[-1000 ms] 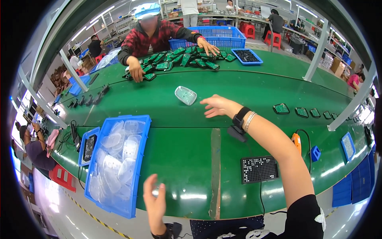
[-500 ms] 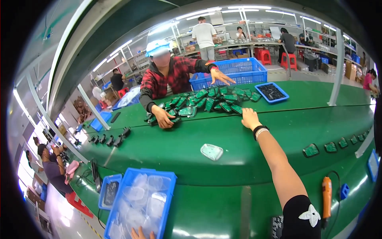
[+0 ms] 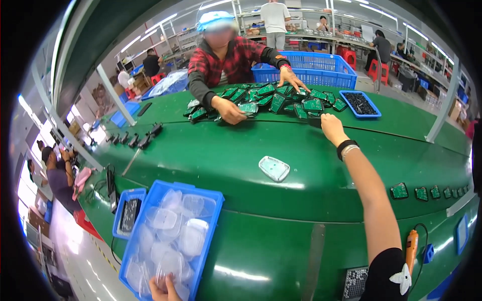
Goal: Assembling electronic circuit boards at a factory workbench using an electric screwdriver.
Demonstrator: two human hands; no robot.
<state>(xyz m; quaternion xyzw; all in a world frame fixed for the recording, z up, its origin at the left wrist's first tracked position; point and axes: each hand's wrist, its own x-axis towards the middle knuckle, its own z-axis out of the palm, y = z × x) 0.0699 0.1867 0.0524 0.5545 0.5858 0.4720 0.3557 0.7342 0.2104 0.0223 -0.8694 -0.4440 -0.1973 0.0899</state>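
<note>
My left hand (image 3: 164, 295) pinches a clear plastic cover (image 3: 169, 263), my right hand (image 3: 331, 128) a dark flat piece (image 3: 315, 122); held apart, with green circuit boards (image 3: 277, 103) still heaped.

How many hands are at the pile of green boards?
3: the co-worker's right hand at the pile's left, their left hand at its back, the wearer's right hand at its near edge.
</note>
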